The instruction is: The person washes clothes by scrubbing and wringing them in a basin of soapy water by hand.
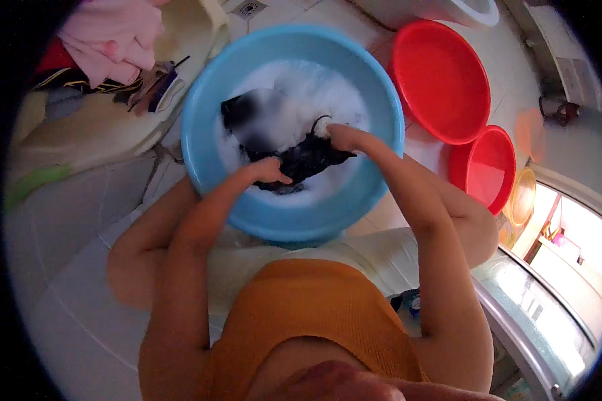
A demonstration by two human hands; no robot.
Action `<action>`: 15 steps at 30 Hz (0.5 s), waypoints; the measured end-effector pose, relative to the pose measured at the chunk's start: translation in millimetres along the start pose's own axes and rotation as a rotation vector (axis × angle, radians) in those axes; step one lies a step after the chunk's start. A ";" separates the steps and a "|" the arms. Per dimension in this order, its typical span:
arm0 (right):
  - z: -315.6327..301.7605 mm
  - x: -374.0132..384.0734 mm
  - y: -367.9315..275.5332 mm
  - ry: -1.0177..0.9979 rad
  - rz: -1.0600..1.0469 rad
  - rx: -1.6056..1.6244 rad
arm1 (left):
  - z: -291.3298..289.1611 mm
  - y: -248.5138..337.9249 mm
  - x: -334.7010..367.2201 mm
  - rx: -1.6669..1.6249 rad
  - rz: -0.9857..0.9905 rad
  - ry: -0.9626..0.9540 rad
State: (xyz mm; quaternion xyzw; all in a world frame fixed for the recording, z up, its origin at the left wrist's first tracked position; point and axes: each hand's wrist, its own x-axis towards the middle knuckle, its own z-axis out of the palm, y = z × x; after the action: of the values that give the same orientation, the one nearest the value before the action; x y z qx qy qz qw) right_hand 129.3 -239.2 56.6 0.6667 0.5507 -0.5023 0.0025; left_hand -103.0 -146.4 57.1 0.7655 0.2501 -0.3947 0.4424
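A large light-blue basin (201,127) of white suds stands in front of me between my knees. In it lies a wet black garment (308,160), spread over the foam, with a blurred pale patch on its far-left part. My left hand (271,172) grips its near-left edge, thumb lying along the cloth, the other fingers partly hidden. My right hand (343,137) is closed on its right end, fingers curled under and partly out of sight. Beside those fingers is a dark loop around a small white patch, which may be foam or cloth.
Two red basins (438,80) (491,167) stand to the right, with a yellow one (520,195) beyond. At the upper left, a pale tub (93,144) bears a pink cloth (117,37) and several dark clothes. A drain (249,9) lies in the tiled floor behind the blue basin.
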 end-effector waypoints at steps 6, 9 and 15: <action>-24.3 -17.8 -8.7 0.089 -0.137 -0.136 | -4.6 31.3 -44.2 -0.278 -0.060 0.163; -54.4 -13.6 -33.0 0.278 -0.203 -0.138 | 7.3 10.6 -35.4 -0.868 0.111 0.195; -60.6 23.6 -54.8 0.797 -0.246 0.192 | 3.7 31.3 -40.0 -1.741 0.193 -0.091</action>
State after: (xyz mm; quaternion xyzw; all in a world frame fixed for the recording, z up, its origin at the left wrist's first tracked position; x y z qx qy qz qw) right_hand 126.7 -166.6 101.0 0.7352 0.5347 -0.2512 -0.3326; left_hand -104.1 -166.1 104.1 0.1575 0.3788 -0.0548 0.9103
